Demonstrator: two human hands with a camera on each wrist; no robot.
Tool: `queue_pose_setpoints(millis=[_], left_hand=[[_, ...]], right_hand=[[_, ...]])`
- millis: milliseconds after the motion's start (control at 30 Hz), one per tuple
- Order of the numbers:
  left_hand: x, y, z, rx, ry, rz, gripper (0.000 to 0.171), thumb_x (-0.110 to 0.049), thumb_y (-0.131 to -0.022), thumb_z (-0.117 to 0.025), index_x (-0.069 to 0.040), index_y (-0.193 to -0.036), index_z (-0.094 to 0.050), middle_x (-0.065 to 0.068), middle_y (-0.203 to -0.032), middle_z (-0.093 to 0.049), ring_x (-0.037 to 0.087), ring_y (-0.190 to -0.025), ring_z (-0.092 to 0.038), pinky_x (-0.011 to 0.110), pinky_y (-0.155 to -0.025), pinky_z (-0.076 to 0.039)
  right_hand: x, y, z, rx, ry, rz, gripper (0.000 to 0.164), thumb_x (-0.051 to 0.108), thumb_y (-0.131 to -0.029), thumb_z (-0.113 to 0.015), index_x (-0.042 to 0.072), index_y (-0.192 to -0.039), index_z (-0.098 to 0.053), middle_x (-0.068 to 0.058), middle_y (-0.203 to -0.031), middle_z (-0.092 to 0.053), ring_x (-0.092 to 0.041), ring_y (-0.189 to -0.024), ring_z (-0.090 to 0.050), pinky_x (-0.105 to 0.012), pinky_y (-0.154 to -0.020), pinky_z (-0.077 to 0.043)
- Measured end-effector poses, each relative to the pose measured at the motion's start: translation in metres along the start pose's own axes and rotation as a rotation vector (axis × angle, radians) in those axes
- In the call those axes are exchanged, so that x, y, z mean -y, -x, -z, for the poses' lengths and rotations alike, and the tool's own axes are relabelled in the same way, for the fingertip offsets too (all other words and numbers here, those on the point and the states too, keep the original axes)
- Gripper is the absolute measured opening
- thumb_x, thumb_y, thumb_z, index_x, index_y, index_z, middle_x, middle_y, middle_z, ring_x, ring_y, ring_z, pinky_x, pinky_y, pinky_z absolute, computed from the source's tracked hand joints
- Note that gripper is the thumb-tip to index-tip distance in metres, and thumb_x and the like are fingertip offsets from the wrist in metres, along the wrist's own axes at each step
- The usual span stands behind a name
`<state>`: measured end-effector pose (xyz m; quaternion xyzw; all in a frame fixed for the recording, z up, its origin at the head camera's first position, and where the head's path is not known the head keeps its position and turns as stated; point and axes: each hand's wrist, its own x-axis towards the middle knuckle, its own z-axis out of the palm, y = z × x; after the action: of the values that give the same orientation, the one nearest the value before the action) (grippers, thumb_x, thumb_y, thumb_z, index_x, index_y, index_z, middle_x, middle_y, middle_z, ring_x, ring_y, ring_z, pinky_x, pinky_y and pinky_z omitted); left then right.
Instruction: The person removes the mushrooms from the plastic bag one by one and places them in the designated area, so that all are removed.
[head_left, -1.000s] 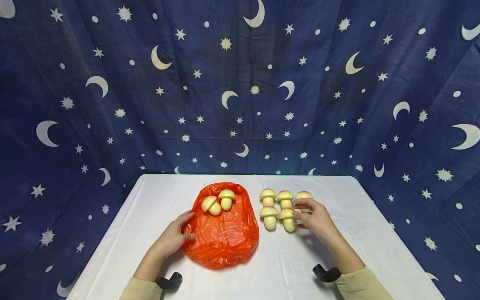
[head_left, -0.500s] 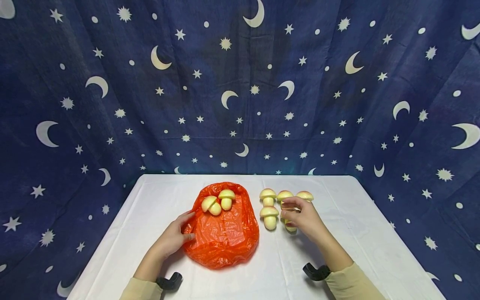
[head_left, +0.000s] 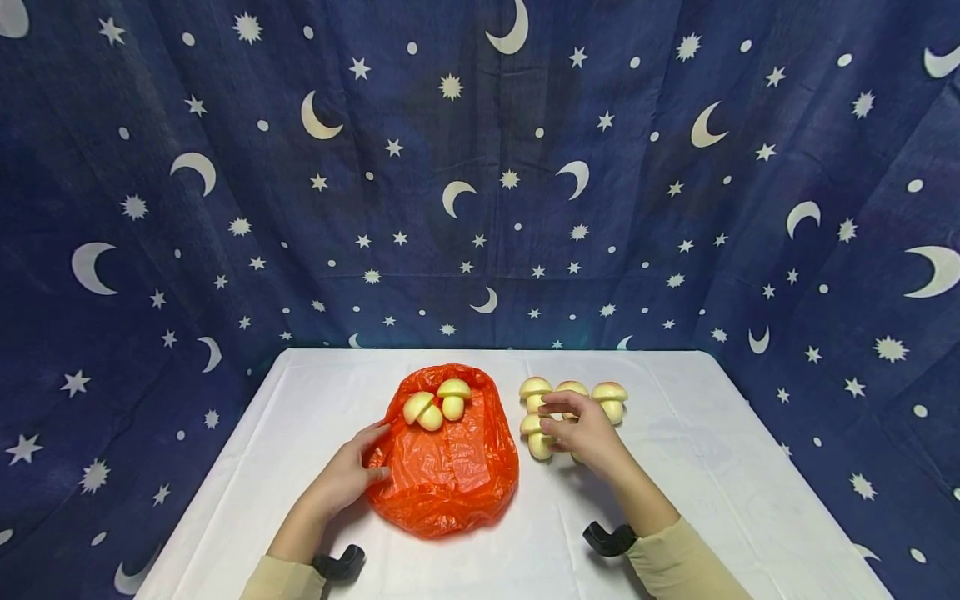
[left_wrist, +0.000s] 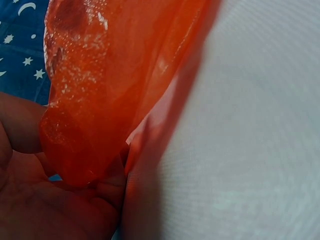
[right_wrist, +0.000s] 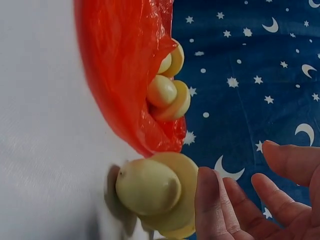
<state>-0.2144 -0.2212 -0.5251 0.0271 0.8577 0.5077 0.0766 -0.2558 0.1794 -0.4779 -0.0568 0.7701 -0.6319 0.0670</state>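
Observation:
A red plastic bag (head_left: pixel 442 500) lies opened out on the white table, with two toy mushrooms inside near its back: a tilted mushroom (head_left: pixel 418 409) and an upright mushroom (head_left: pixel 453 400). My left hand (head_left: pixel 348 471) holds the bag's left rim; in the left wrist view the red film (left_wrist: pixel 95 125) passes between thumb and fingers. My right hand (head_left: pixel 592 437) hovers over the mushrooms right of the bag, fingers bent and spread around nothing. Its fingertips overlap the front-left mushroom (head_left: pixel 539 448), which shows beside them in the right wrist view as a yellow mushroom (right_wrist: pixel 147 187).
Behind the right hand stands a back row: a left mushroom (head_left: pixel 535 386), a middle one partly covered, and a right mushroom (head_left: pixel 611 400). Another front mushroom is mostly hidden under the hand. A dark blue curtain (head_left: pixel 480 208) with moons and stars surrounds the white table (head_left: pixel 712 467).
My right hand has moved left across the front row, from the right-hand mushroom towards the front-left one, uncovering the back-right mushroom. The left hand and the bag have stayed in place.

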Motion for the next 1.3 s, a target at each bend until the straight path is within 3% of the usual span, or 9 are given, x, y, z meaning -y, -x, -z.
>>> queue_pose_setpoints(millis=[433,700,1300], left_hand=[[0.001,-0.001,0.000,-0.007,-0.004,0.003,0.079,0.004,-0.087,-0.074,-0.004,-0.161,-0.048,0.022,-0.173,-0.037,0.051,-0.163,-0.026,0.072,-0.131,-0.019],[0.002,-0.001,0.000,0.000,0.007,-0.008,0.079,0.005,-0.087,-0.075,-0.004,-0.160,-0.049,0.021,-0.174,-0.036,0.051,-0.163,-0.024,0.071,-0.131,-0.017],[0.001,0.000,0.000,0.002,0.002,-0.009,0.078,0.005,-0.086,-0.074,-0.004,-0.160,-0.049,0.022,-0.172,-0.038,0.052,-0.162,-0.026,0.072,-0.131,-0.018]], right_hand=[[0.005,-0.010,-0.025,0.019,-0.023,-0.015,0.046,0.003,-0.093,-0.075,-0.004,-0.138,-0.063,-0.032,-0.135,-0.065,-0.032,-0.099,-0.077,-0.044,-0.074,-0.068],[0.011,-0.012,-0.034,0.007,-0.024,-0.045,0.045,0.003,-0.093,-0.075,-0.002,-0.136,-0.064,-0.031,-0.136,-0.065,-0.029,-0.097,-0.076,-0.040,-0.071,-0.067],[0.015,-0.020,-0.038,0.042,-0.019,-0.018,0.044,0.008,-0.095,-0.077,0.000,-0.137,-0.065,-0.028,-0.136,-0.067,-0.021,-0.091,-0.075,-0.052,-0.078,-0.069]])
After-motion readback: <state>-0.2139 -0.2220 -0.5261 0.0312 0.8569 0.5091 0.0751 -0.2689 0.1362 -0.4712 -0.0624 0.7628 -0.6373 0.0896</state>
